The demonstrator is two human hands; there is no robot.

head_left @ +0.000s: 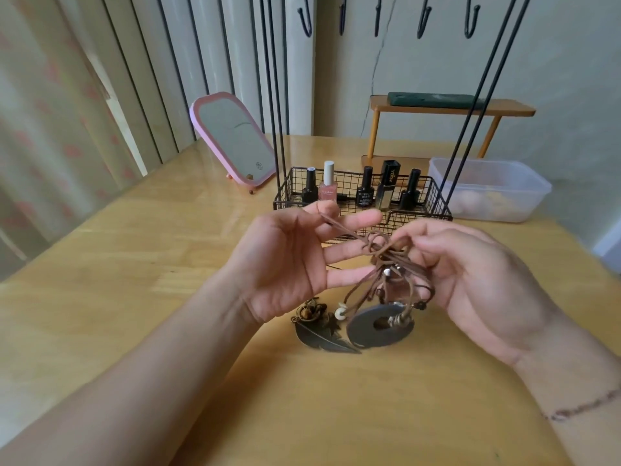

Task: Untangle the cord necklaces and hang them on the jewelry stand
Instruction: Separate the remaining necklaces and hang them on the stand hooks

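Note:
A tangle of brown cord necklaces [383, 250] hangs between my two hands above the wooden table [168, 264]. My left hand [289, 264] has its thumb and forefinger pinching one cord strand, the other fingers stretched toward the knot. My right hand [470, 274] pinches the knot with curled fingers. Below the knot dangle a grey ring pendant [366, 326] and a white bead [341, 313]. A dark feather pendant [322, 338] lies on the table. The black wire jewelry stand [363, 196] rises behind, its hooks [376, 18] at the top edge.
Several nail polish bottles [364, 191] stand in the stand's wire basket. A pink mirror [232, 142] leans at the back left. A clear plastic tub [497, 190] sits at the back right, with a small wooden shelf [447, 109] behind it.

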